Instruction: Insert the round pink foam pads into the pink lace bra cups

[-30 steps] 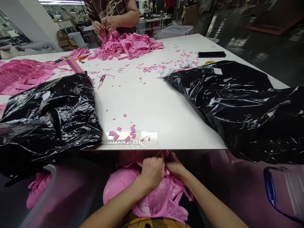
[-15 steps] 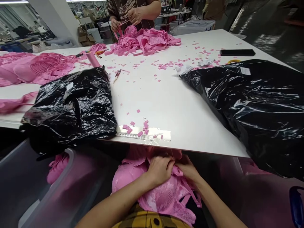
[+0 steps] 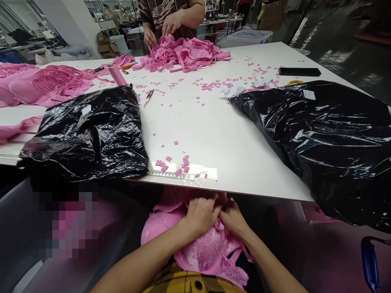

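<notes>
A pink lace bra (image 3: 210, 248) with moulded cups lies across my lap, just under the table's front edge. My left hand (image 3: 202, 213) is closed on the bra's upper part, fingers bent and thumb toward the right. Close beside it, my right hand (image 3: 233, 217) pinches the bra's edge near the straps. The two hands nearly meet. What exactly lies between the fingertips is hidden by the hands and the table edge. More pink fabric runs up into the shadow beneath the table.
Black plastic bags lie on the white table (image 3: 195, 126) at left (image 3: 88, 134) and right (image 3: 330, 142). Small pink squares and a ruler strip (image 3: 171, 175) lie near the front edge. Across the table, a person's hands (image 3: 172, 22) work at a pink bra pile (image 3: 189, 53).
My hands have shifted slightly on the bra, and the right hand has moved closer to the left. Across the table, the other person's hands have lowered to the pile.
</notes>
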A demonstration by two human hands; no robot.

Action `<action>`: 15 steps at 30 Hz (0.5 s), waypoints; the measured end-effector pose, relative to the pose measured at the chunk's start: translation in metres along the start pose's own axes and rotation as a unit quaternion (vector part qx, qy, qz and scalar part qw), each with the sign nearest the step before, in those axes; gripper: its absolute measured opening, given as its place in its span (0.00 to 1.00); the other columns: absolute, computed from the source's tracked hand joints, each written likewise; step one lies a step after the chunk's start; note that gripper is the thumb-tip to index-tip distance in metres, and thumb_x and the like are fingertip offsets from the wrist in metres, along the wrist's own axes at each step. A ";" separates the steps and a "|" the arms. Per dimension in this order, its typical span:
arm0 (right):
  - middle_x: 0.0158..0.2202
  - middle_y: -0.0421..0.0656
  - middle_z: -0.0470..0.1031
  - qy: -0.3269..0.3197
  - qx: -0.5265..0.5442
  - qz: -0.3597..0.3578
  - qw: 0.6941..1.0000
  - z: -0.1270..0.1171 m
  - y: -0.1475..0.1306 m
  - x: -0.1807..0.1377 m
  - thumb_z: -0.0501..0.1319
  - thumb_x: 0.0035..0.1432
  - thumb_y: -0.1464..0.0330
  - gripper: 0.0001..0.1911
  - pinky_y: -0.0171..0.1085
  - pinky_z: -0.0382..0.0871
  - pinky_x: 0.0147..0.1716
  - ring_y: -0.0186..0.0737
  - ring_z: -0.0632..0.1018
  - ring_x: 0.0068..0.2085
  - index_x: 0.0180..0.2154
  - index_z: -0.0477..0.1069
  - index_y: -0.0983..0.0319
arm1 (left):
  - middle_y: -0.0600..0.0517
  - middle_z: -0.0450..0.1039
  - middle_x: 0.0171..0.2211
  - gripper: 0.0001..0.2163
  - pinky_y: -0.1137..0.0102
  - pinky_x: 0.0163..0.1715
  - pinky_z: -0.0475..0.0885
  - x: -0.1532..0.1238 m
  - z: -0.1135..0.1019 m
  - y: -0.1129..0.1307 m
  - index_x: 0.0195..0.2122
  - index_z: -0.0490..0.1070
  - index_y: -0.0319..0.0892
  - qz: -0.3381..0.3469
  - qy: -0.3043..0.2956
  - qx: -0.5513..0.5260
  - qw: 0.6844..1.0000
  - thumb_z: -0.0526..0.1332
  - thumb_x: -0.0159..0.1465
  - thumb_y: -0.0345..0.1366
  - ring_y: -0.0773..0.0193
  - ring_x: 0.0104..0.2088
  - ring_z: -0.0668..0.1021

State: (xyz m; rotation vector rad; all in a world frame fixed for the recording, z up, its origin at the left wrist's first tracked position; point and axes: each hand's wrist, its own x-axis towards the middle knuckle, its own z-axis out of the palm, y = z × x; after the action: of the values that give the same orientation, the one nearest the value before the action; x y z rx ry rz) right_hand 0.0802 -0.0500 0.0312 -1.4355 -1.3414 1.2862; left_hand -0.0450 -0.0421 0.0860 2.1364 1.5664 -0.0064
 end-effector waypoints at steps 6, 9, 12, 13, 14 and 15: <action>0.16 0.35 0.56 -0.058 -0.048 -0.019 0.997 -0.010 -0.001 0.001 0.53 0.43 0.69 0.08 0.33 0.51 0.20 0.31 0.56 0.20 0.16 0.56 0.59 | 0.42 0.75 0.37 0.14 0.60 0.38 0.70 -0.004 -0.001 0.006 0.48 0.69 0.41 0.018 -0.015 0.065 0.998 0.49 0.64 0.33 0.52 0.38 0.77; 0.17 0.35 0.56 -0.064 -0.058 -0.020 0.996 -0.013 -0.003 0.001 0.51 0.43 0.70 0.06 0.33 0.51 0.20 0.32 0.57 0.21 0.18 0.56 0.59 | 0.42 0.75 0.36 0.14 0.58 0.36 0.71 -0.005 -0.001 0.009 0.46 0.69 0.40 0.023 -0.007 0.098 0.995 0.49 0.64 0.34 0.51 0.37 0.77; 0.16 0.35 0.55 -0.069 -0.062 -0.016 0.996 -0.014 -0.004 0.001 0.52 0.44 0.70 0.09 0.33 0.51 0.20 0.31 0.57 0.21 0.17 0.53 0.59 | 0.41 0.75 0.36 0.12 0.59 0.33 0.71 -0.004 0.003 0.007 0.43 0.70 0.38 0.035 -0.010 0.116 0.993 0.50 0.61 0.29 0.50 0.35 0.77; 0.16 0.35 0.55 -0.069 -0.062 -0.013 0.996 -0.014 -0.005 0.001 0.52 0.45 0.70 0.09 0.33 0.51 0.20 0.31 0.57 0.21 0.17 0.53 0.59 | 0.41 0.75 0.36 0.13 0.59 0.32 0.71 -0.004 0.005 0.006 0.42 0.70 0.38 0.042 -0.012 0.119 0.992 0.50 0.60 0.28 0.50 0.35 0.77; 0.16 0.34 0.55 -0.069 -0.062 -0.010 0.996 -0.014 -0.004 0.000 0.52 0.45 0.70 0.09 0.33 0.51 0.20 0.31 0.57 0.20 0.17 0.53 0.59 | 0.40 0.75 0.37 0.13 0.60 0.32 0.71 -0.004 0.006 0.005 0.42 0.70 0.37 0.046 -0.013 0.119 0.992 0.51 0.59 0.27 0.50 0.34 0.77; 0.16 0.35 0.56 -0.067 -0.060 -0.009 0.996 -0.013 -0.004 0.000 0.52 0.45 0.70 0.09 0.33 0.52 0.20 0.31 0.58 0.20 0.17 0.54 0.59 | 0.40 0.75 0.37 0.13 0.59 0.32 0.71 -0.003 0.007 0.004 0.43 0.70 0.37 0.045 -0.012 0.115 0.992 0.51 0.59 0.27 0.49 0.35 0.77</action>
State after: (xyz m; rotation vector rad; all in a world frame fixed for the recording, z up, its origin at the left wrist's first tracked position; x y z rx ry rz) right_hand 0.0924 -0.0478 0.0376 -1.4359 -1.5401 1.3300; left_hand -0.0407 -0.0485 0.0824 2.3732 1.5161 -0.1911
